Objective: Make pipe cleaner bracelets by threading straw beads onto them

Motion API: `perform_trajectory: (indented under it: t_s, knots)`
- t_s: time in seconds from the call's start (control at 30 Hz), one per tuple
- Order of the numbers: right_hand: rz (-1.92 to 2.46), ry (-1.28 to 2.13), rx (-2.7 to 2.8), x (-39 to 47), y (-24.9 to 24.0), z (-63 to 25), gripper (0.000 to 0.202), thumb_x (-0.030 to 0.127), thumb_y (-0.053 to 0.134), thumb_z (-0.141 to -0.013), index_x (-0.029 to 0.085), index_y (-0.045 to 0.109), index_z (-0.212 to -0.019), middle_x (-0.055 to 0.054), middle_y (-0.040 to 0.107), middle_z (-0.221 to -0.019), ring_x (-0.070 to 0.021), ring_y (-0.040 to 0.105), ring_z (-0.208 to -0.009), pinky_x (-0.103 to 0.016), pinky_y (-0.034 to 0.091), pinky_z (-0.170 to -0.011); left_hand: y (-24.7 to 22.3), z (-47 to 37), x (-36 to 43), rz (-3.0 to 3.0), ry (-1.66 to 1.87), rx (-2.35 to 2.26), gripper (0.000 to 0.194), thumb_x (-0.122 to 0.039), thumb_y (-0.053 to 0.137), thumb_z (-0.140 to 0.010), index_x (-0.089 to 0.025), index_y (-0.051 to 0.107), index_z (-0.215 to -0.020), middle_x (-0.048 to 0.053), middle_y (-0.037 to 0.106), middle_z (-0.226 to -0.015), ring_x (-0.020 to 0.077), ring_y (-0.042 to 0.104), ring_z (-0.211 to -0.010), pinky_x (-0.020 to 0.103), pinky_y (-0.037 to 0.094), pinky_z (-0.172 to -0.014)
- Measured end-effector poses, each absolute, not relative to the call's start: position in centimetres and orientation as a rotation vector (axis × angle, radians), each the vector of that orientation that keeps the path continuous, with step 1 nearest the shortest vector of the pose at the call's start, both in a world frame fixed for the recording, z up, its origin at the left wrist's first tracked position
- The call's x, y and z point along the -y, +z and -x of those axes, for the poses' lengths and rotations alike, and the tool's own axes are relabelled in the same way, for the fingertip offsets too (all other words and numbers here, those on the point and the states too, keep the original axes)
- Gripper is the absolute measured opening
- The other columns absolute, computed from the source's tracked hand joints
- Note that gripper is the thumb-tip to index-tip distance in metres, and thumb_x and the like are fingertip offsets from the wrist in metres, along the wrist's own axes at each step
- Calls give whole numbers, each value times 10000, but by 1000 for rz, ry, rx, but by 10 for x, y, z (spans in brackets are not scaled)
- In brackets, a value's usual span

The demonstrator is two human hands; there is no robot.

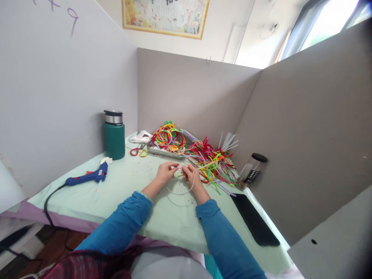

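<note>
Both hands meet over the middle of the table, fingertips pinched close together. A thin white hoop (pixel 180 194) hangs in a curve below them, running up past the right wrist. Between the fingertips a short pale pink strand (pixel 182 167) shows; how it joins the hoop is too small to tell. My left hand (pixel 165 173) is closed at the strand's left end. My right hand (pixel 192 178) is closed at its right end, with the hoop crossing it. Just beyond lies a heap of coloured pipe cleaners (pixel 209 155).
A metal tray (pixel 165 154) holds colourful fuzzy rings. Left are a green bottle (pixel 114 141), a blue glue gun (pixel 87 178) with its cord, and red and yellow looped handles (pixel 143 153). Right are a black phone-like slab (pixel 255 221) and a clear black-lidded jar (pixel 252 170). Partitions (pixel 197 93) surround the table.
</note>
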State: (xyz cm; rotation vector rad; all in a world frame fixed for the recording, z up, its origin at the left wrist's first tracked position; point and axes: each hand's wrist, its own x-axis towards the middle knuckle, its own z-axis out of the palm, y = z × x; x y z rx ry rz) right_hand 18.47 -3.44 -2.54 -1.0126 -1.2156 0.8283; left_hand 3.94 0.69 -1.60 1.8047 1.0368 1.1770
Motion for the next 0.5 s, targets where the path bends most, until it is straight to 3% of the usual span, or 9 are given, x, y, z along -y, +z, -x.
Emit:
perform_trajectory:
  t_s: [0.5]
  knots:
    - [1011, 797, 1269, 35, -27, -186, 325, 502, 636, -774, 199, 570, -678, 15, 552, -629, -113, 411, -493, -255, 317, -482, -11, -39, -2, -1856, 1153, -1043, 121, -256, 690, -770, -182, 783, -793, 64, 727, -935, 98, 551, -552, 214, 400, -540]
